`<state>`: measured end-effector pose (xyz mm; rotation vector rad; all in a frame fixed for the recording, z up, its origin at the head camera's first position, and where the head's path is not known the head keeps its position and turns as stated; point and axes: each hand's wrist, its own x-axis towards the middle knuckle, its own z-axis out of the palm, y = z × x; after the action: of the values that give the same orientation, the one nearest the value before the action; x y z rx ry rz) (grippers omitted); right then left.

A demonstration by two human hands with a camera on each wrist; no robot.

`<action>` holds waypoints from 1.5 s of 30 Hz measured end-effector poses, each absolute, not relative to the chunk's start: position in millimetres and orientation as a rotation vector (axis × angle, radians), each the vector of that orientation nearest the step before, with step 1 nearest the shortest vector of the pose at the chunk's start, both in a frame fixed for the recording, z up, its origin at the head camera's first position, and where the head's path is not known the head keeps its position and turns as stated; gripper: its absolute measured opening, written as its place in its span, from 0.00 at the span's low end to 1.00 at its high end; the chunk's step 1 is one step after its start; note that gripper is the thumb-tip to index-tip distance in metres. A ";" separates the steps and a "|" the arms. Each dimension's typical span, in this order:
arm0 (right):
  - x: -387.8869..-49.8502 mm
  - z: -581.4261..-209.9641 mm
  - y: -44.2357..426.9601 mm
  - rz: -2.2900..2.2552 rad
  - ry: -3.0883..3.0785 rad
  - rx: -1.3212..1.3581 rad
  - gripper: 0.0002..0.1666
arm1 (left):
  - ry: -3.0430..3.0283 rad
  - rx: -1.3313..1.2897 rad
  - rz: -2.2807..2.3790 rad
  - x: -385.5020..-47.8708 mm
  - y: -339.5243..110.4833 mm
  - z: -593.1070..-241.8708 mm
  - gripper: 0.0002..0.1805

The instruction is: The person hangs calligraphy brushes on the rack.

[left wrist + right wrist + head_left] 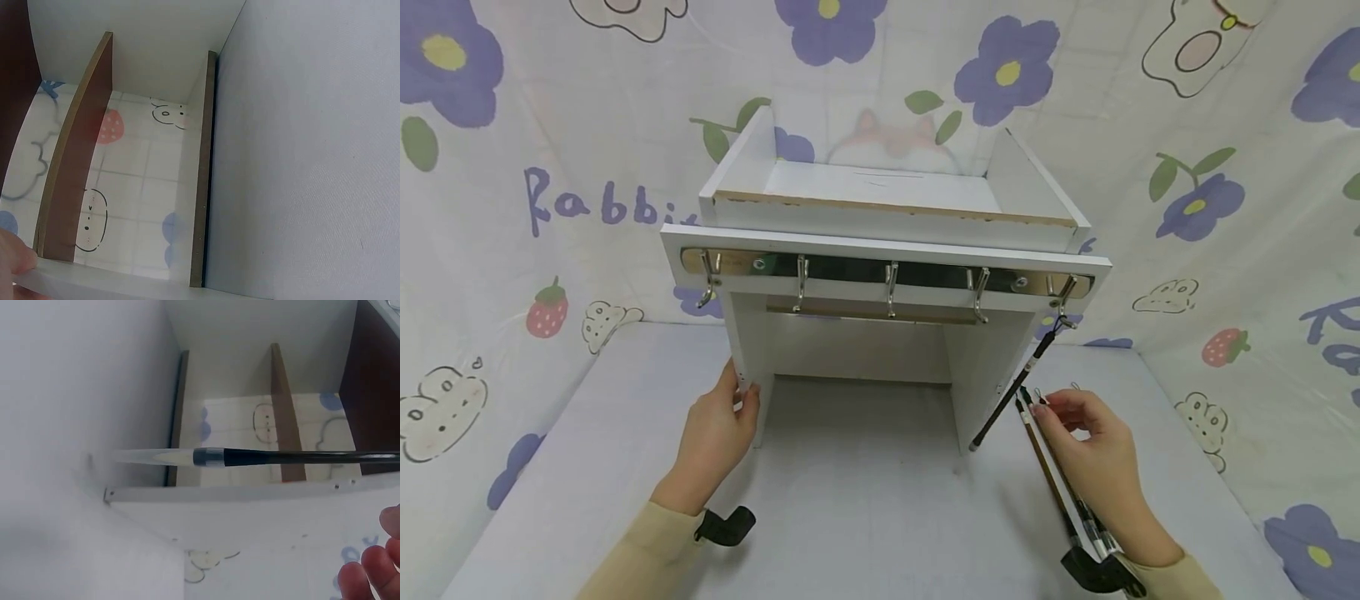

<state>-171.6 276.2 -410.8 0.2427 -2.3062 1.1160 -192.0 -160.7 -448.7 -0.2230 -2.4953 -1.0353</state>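
Note:
A white shelf [880, 235] stands on the table, with a metal hook rail [850, 268] along its front. My left hand [718, 429] grips the edge of its left side panel, thumb on the inner side. From the rightmost hook a dark calligraphy brush [1015, 390] hangs slanted by its loop; its pale tip under a clear sleeve [175, 457] shows in the right wrist view. Beside the right panel is my right hand [1093, 450], thumb and fingers apart with nothing visible between them. Several more brushes [1051, 479] lie beneath and beside it, partly hidden.
Inside the shelf, a cross board [78, 144] and a lower back board [861, 354] span the side panels. The white tabletop [865, 517] extends in front. A patterned cloth [625, 100] with flowers and rabbits hangs behind and at both sides.

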 end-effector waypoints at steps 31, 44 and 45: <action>-186.5 -462.5 361.6 1.137 -2.633 -0.337 0.34 | -2.505 -0.217 -1.038 -189.3 -161.1 -448.2 0.27; -205.0 -482.3 382.6 1.301 -2.679 -0.545 0.40 | -2.503 -0.219 -1.037 -190.4 -161.4 -449.0 0.26; -206.9 -483.6 384.0 1.324 -2.680 -0.566 0.41 | -2.504 -0.220 -1.038 -190.4 -161.4 -449.0 0.27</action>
<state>-206.9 384.0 -483.6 -0.5655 -2.6796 1.3241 -190.4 -161.4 -449.0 -0.2202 -2.5044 -1.0382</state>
